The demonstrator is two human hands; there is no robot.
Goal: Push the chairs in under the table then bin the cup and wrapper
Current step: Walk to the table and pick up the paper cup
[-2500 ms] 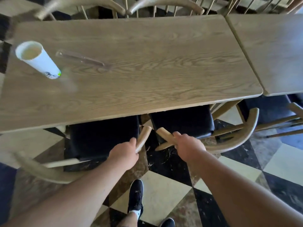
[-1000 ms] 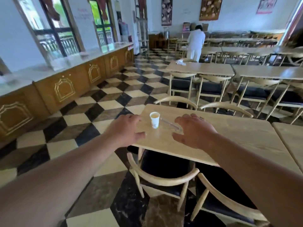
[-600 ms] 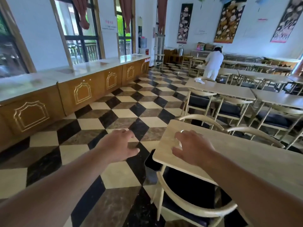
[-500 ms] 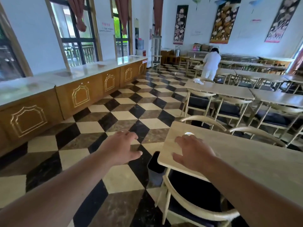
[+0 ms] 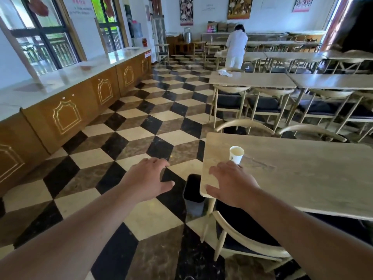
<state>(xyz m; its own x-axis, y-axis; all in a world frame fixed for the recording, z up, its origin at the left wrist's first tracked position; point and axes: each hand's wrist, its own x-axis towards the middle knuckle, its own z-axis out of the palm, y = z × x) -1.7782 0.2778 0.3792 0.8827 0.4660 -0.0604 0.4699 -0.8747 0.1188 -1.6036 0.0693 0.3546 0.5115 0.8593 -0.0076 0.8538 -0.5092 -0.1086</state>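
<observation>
1. Our left hand (image 5: 148,178) and right hand (image 5: 230,182) are spread wide, holding nothing.
2. The cup (image 5: 236,155) stands on the table (image 5: 302,178) at our right hand's twelve o'clock, with the wrapper (image 5: 260,163) at the cup's three.
3. The bin (image 5: 194,206) sits at that hand's eight o'clock and a chair (image 5: 242,245) at its six.

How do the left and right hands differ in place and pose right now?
The left hand is over the floor, left of the bin; the right hand is over the table corner. The right hand nearly reaches the cup; the left hand is well away from it. Both are open, palm down, holding nothing.
</observation>
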